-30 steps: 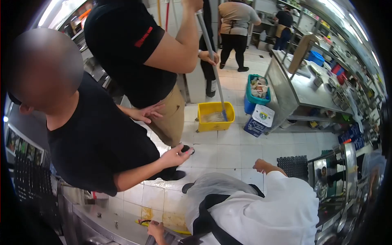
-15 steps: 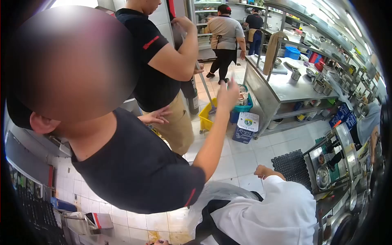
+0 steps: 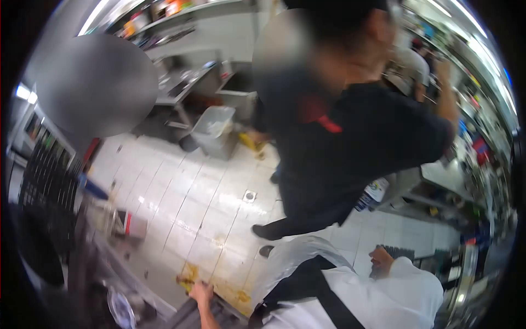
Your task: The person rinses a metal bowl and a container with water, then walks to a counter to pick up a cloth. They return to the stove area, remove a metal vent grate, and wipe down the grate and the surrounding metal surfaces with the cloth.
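My left hand (image 3: pixel 202 292) is low in the view, its fingers curled beside the edge of a metal counter (image 3: pixel 137 274). A small yellow-brown patch shows at its fingertips, and I cannot make out whether the hand holds anything. On the other side, my right hand (image 3: pixel 382 259) is held in front of my body, closed, with nothing visible in it. My white sleeve (image 3: pixel 408 282) covers that arm. A black apron (image 3: pixel 298 277) and a sheet of clear plastic (image 3: pixel 296 255) hang over my front.
A person in a black shirt (image 3: pixel 378 131) stands close in front of me. Farther off are a grey bin (image 3: pixel 215 131), a steel sink (image 3: pixel 238 90) and a worktable (image 3: pixel 449 178). Yellow-brown stains (image 3: pixel 241 296) mark the white tiled floor (image 3: pixel 181 214). A blurred round shape fills the upper left.
My view has swung left, bringing the bin and sink into sight. The near black-shirted person now appears farther right, facing away. My left hand shows more fully; my right hand stays closed.
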The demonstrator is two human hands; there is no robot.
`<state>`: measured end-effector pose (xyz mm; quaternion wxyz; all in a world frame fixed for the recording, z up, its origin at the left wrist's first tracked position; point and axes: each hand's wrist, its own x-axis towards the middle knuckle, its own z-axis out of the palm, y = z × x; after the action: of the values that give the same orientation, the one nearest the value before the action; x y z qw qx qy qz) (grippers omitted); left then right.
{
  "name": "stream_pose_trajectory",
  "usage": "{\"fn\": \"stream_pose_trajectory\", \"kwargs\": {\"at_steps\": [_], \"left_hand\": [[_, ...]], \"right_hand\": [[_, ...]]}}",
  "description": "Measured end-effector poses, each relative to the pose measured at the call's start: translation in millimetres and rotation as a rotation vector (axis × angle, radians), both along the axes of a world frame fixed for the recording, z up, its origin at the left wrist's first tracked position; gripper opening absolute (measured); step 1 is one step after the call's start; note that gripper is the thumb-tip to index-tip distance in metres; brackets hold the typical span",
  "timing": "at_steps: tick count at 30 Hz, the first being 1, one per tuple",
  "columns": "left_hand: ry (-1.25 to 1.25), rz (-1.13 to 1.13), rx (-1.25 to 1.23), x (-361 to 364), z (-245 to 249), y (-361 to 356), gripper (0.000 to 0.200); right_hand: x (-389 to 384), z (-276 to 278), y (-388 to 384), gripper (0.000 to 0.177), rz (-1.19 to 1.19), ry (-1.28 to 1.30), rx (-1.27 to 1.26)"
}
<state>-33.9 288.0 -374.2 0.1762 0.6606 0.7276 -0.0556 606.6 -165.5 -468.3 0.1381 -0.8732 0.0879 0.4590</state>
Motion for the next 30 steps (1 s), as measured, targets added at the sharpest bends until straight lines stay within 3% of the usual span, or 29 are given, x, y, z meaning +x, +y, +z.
{"fn": "stream_pose_trajectory", "kwargs": {"at_steps": [1,3,4,6,8,11,13,17,19,22,27,30], "left_hand": [[-0.008,-0.011,-0.014,6.3,12.2,-1.2,0.036],[-0.061,-0.011,0.042,10.6,19.7,-5.4,0.029],[-0.069,-0.009,0.040,11.2,22.0,-8.8,0.029],[-0.087,-0.027,0.032,13.3,27.7,-8.3,0.029],[-0.087,-0.005,0.021,14.7,31.5,-8.8,0.027],[-0.075,0.009,0.052,16.3,31.4,-9.1,0.027],[-0.064,0.023,0.065,18.1,35.5,-10.6,0.027],[-0.060,0.032,-0.031,10.0,27.4,-5.9,0.030],[-0.041,0.057,-0.140,9.6,32.5,0.5,0.033],[-0.080,0.118,-0.330,1.8,33.1,14.2,0.037],[-0.183,0.097,-0.644,-21.0,20.9,35.9,0.047],[-0.348,0.080,-0.813,-43.8,-15.4,38.8,0.043]], "right_hand": [[-7.9,33.2,12.6,0.026,0.075,-0.009,-0.032],[-5.2,34.6,3.1,0.022,-0.200,0.127,0.215],[-15.1,60.3,21.3,0.020,-0.006,0.021,0.174],[-3.1,51.3,15.5,0.018,0.380,-0.024,0.299],[3.9,49.1,23.2,0.019,0.574,-0.038,0.310],[-4.0,68.2,66.8,0.024,0.428,0.017,0.139],[-20.7,95.9,110.5,0.027,0.116,0.097,0.013],[-21.1,80.7,154.1,0.026,0.197,0.092,-0.002],[-46.5,119.1,211.8,0.025,0.239,0.015,-0.084],[-15.7,45.6,233.5,0.025,0.309,0.110,-0.037],[0.1,-2.1,343.0,0.021,0.394,0.167,-0.086],[4.7,5.1,436.8,0.018,0.407,0.193,-0.051]]}}
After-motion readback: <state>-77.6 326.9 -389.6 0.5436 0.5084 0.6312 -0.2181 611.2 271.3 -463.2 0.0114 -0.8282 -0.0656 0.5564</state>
